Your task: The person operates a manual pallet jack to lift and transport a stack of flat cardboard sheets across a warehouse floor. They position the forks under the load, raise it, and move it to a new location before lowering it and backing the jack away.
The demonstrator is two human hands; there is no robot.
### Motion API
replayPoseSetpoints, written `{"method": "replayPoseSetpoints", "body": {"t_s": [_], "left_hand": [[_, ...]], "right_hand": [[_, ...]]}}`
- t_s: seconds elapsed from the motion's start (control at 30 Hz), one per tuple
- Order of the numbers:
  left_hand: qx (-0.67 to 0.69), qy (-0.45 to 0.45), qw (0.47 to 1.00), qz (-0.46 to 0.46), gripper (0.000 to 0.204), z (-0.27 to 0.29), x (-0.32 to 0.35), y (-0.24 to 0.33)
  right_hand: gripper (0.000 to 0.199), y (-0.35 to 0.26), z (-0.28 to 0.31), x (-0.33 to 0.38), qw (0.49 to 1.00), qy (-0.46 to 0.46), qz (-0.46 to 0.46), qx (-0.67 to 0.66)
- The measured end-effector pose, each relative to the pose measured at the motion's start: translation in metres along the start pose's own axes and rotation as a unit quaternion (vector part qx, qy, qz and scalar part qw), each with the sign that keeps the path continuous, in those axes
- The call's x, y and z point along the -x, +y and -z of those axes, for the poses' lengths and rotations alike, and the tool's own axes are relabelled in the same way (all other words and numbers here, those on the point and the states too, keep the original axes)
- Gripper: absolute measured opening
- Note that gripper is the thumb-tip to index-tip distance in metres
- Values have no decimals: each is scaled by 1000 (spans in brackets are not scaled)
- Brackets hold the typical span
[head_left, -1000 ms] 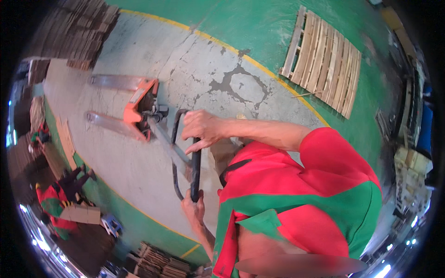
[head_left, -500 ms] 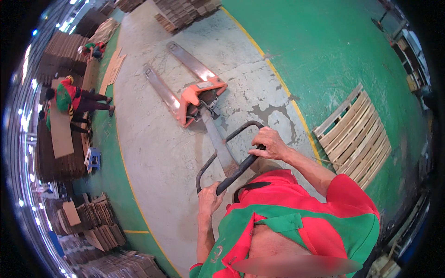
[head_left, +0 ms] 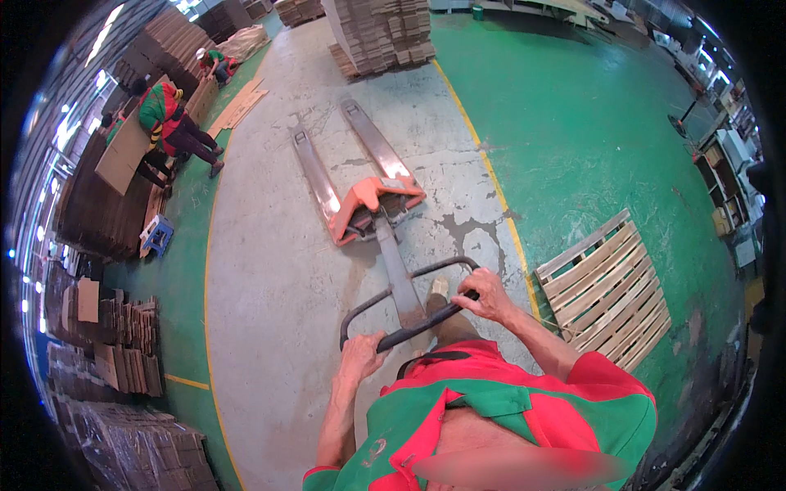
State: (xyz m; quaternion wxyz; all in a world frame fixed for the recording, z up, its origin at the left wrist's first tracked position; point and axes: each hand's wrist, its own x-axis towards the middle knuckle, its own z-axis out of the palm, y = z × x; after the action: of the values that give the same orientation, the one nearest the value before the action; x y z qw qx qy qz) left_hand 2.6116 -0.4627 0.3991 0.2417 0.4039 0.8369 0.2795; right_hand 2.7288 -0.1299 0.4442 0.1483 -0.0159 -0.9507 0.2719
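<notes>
The pallet jack — likely heavy, rigid — is best held by its near-end handle, around which left hand and right hand are curled.

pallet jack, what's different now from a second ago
The view turned: the pallet jack, its forks pointing left before, now points up and slightly left in the picture; the wooden pallet appears lower. The left hand and right hand still grip the handle; nothing was let go.
</notes>
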Motion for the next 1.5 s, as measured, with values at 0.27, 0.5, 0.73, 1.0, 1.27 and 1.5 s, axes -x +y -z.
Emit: {"method": "replayPoseSetpoints", "body": {"t_s": [0.27, 0.5, 0.73, 1.0, 1.27, 1.5], "left_hand": [[15, 9, 999, -43, 26, 30, 92, 9], [40, 248, 968, -29, 40, 107, 91, -11], [89, 375, 923, 11, 49, 152, 36, -5], [18, 451, 889, 80, 50, 91, 87, 65], [10, 489, 840, 236, 48, 26, 110, 200], [-28, 479, 831, 280, 44, -17, 95, 285]], "right_hand": [[27, -87, 15, 36, 999, -5, 9, -39], [29, -103, 42, -43, 990, 46, 134, -25], [32, -102, 66, -128, 988, 57, 137, -34], [38, -82, 111, -76, 965, -2, 253, -69], [38, -46, 168, -86, 924, -69, 333, -176], [31, 15, 163, -129, 925, -28, 299, -235]]}}
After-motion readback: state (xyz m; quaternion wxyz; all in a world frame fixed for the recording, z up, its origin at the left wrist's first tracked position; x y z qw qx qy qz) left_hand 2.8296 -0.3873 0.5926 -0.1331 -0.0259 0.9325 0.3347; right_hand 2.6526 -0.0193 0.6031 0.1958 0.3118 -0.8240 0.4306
